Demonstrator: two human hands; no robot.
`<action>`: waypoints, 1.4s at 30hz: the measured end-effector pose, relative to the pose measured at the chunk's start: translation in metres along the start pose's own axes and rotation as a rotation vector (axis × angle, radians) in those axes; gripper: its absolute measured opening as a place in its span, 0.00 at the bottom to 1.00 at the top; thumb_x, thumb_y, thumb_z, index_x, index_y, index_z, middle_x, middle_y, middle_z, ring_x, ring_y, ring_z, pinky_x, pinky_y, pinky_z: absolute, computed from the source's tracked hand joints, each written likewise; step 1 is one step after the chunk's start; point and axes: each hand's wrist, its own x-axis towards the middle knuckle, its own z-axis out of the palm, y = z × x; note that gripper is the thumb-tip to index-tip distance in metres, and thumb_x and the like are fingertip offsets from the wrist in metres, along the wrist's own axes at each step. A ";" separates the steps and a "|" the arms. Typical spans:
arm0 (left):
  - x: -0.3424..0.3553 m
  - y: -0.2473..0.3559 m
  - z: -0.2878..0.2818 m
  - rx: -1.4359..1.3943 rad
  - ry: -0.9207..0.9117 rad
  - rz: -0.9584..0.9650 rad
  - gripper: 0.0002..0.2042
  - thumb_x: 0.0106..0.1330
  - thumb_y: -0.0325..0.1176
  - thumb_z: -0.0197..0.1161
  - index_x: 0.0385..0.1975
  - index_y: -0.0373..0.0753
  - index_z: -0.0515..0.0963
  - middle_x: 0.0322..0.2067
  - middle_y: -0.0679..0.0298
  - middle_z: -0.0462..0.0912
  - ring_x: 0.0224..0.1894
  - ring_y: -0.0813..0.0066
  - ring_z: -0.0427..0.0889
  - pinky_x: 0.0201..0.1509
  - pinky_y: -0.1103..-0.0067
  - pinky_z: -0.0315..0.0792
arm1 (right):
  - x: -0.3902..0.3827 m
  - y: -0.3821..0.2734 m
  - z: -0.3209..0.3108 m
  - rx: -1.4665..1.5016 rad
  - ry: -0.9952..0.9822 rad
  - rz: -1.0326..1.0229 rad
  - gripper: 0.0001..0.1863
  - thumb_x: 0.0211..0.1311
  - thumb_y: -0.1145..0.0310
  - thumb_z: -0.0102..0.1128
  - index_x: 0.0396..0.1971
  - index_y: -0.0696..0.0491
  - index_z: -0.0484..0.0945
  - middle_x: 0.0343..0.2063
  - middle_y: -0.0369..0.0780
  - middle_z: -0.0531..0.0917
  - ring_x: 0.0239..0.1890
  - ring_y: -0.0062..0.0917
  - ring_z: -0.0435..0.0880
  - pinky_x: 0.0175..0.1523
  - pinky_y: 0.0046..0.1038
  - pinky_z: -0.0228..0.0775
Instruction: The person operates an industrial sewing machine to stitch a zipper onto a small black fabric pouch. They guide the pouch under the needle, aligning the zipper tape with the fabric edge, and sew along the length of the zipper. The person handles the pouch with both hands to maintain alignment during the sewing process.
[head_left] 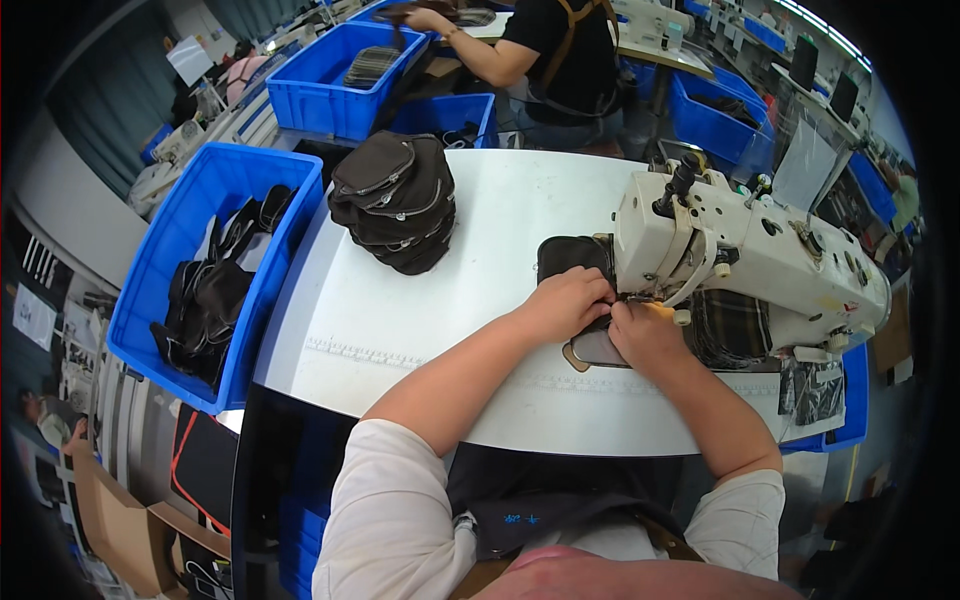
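A dark fabric piece (572, 256) with a rounded corner lies under the head of a white sewing machine (745, 250). My left hand (568, 303) rests on its near edge, fingers pinched on the cloth close to the needle area. Right beside it, my right hand (645, 335) is closed, its fingertips almost meeting the left ones. What it pinches is hidden by the fingers. An orange item (660, 311) shows at the back of that hand; its kind cannot be made out. The needle and presser foot are mostly hidden.
Dark brown zippered pouches (395, 205) are stacked on the white table (500, 210). Plaid fabric pieces (730, 325) lie beneath the machine arm. A blue bin (135, 330) with dark pieces stands at left. Across the table, a person (565, 60) works among more blue bins (320, 105).
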 end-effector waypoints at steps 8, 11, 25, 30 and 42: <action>-0.002 -0.001 0.001 -0.039 0.091 0.016 0.07 0.67 0.35 0.67 0.41 0.43 0.82 0.45 0.64 0.82 0.51 0.59 0.79 0.53 0.67 0.77 | -0.003 -0.003 0.000 -0.092 -0.018 0.042 0.09 0.57 0.65 0.67 0.34 0.48 0.76 0.25 0.35 0.80 0.26 0.30 0.85 0.28 0.33 0.78; -0.003 0.000 -0.002 -0.094 0.013 -0.035 0.08 0.70 0.37 0.67 0.43 0.42 0.82 0.44 0.62 0.83 0.54 0.59 0.78 0.54 0.68 0.76 | -0.002 -0.005 0.000 -0.072 -0.041 0.071 0.10 0.56 0.66 0.67 0.35 0.48 0.77 0.25 0.35 0.80 0.26 0.30 0.85 0.28 0.33 0.78; -0.005 0.020 0.015 0.253 0.179 -0.033 0.14 0.53 0.33 0.73 0.39 0.42 0.80 0.37 0.66 0.81 0.44 0.62 0.80 0.44 0.68 0.80 | 0.001 -0.002 -0.003 0.077 -0.120 0.130 0.09 0.57 0.69 0.66 0.34 0.53 0.74 0.26 0.45 0.82 0.31 0.44 0.85 0.37 0.44 0.77; -0.003 0.022 0.020 0.269 0.231 -0.052 0.14 0.52 0.33 0.73 0.38 0.43 0.79 0.36 0.67 0.81 0.43 0.62 0.80 0.42 0.68 0.80 | 0.001 -0.002 -0.004 0.075 -0.115 0.109 0.10 0.58 0.68 0.66 0.34 0.52 0.74 0.26 0.44 0.82 0.31 0.43 0.85 0.36 0.43 0.78; -0.006 0.006 -0.010 -0.095 -0.023 0.009 0.12 0.73 0.33 0.59 0.52 0.39 0.83 0.49 0.60 0.86 0.54 0.57 0.80 0.60 0.68 0.75 | -0.001 -0.003 -0.002 0.011 -0.120 0.077 0.09 0.58 0.67 0.66 0.33 0.51 0.74 0.27 0.40 0.80 0.31 0.37 0.84 0.37 0.38 0.78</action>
